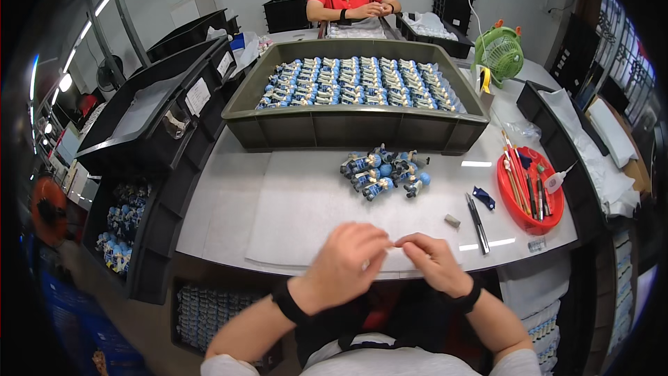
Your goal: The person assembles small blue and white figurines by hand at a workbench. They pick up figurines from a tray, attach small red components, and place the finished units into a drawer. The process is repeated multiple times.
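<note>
Black crates [139,157] crowd the left edge of this white table [216,216], a big grey tray [348,132] of blue figurines [355,80] takes up the far edge with a loose figurine pile [378,186] just in front, and a red bowl [539,227] of brushes [513,174] sits by the right edge. Near edge: left hand [350,257] curled inward, right hand [437,264] angled to meet it, fingertips bunched, can't tell what they're pinching, if anything.

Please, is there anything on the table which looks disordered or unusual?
Mildly: the heap of figurines lies jumbled on the pale table, in front of the olive-grey bin, whose own figurines lie in neat rows. No spill is evident.
</note>
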The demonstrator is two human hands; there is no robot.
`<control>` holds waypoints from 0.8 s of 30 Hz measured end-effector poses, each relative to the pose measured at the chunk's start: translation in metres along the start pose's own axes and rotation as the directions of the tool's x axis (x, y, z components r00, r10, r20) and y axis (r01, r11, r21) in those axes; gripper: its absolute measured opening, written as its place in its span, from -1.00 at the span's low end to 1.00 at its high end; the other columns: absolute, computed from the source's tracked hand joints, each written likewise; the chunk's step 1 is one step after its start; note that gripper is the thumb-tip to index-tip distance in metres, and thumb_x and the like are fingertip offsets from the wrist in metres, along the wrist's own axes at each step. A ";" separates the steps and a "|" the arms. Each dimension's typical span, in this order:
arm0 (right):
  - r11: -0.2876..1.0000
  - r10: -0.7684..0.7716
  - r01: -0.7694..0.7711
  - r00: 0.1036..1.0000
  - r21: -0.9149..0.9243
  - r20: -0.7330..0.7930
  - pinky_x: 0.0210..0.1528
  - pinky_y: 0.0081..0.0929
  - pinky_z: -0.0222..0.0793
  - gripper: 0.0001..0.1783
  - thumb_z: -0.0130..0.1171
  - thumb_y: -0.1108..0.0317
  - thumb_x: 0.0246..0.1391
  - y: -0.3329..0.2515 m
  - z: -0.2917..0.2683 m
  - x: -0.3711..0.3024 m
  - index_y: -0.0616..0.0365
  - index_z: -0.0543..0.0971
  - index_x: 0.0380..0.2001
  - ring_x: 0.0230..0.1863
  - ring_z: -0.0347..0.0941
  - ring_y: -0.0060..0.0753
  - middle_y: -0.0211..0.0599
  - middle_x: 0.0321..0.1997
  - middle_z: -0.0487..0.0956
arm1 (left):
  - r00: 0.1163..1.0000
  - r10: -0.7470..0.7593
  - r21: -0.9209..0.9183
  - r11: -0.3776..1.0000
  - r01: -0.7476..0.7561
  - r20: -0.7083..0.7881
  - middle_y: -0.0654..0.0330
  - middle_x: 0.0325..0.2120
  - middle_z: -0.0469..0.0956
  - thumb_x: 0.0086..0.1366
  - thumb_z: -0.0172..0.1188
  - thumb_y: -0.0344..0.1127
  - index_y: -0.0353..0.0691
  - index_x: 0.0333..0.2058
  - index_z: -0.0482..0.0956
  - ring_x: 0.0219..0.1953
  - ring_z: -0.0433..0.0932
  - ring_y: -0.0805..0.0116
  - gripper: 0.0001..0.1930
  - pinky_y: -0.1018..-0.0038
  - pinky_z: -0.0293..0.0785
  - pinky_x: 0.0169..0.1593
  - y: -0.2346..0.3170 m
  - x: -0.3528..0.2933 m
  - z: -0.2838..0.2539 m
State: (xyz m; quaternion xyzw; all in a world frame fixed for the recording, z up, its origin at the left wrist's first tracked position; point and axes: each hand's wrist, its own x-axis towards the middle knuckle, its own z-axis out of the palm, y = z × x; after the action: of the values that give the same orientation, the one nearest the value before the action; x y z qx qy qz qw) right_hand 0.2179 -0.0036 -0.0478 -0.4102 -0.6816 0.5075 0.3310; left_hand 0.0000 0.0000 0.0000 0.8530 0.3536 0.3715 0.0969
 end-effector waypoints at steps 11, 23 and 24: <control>0.943 -0.080 0.135 0.979 0.303 -0.190 -0.42 -0.75 0.22 -0.82 0.14 0.46 0.10 0.033 0.061 0.024 0.29 0.53 -0.21 -0.47 0.27 -0.77 -0.56 -0.49 0.41 | 0.864 -0.410 0.379 0.879 0.289 0.292 0.05 -0.31 0.59 0.10 0.20 -0.24 -0.21 -0.22 0.59 -0.18 0.53 0.05 -0.72 0.23 0.41 -0.06 -0.107 0.102 0.030; 0.851 -0.123 0.287 0.923 0.441 -0.365 -0.21 -0.64 0.41 -0.45 0.25 0.46 0.01 0.037 0.065 0.023 0.23 0.31 0.07 -0.23 0.41 -0.58 -0.26 -0.10 0.40 | 0.785 -0.546 -0.620 0.518 0.590 0.291 0.27 -0.38 0.50 0.13 0.26 -0.41 -0.30 -0.04 0.48 -0.33 0.45 0.59 -0.61 0.58 0.43 -0.29 -0.051 0.041 0.022; 0.851 -0.134 0.293 0.924 0.436 -0.359 -0.20 -0.63 0.42 -0.46 0.25 0.45 0.01 0.034 0.065 0.021 0.24 0.31 0.07 -0.21 0.42 -0.57 -0.26 -0.11 0.41 | 0.772 -0.574 -0.685 0.447 0.575 0.273 0.29 -0.40 0.51 0.13 0.27 -0.41 -0.33 -0.06 0.48 -0.35 0.45 0.60 -0.62 0.61 0.43 -0.30 -0.040 0.027 0.027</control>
State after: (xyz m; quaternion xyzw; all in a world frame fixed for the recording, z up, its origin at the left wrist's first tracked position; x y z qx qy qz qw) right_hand 0.1598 -0.0069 -0.0969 -0.3111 -0.5136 0.5482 0.5822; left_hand 0.0103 0.0505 -0.0211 0.5675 0.4391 0.4251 0.5517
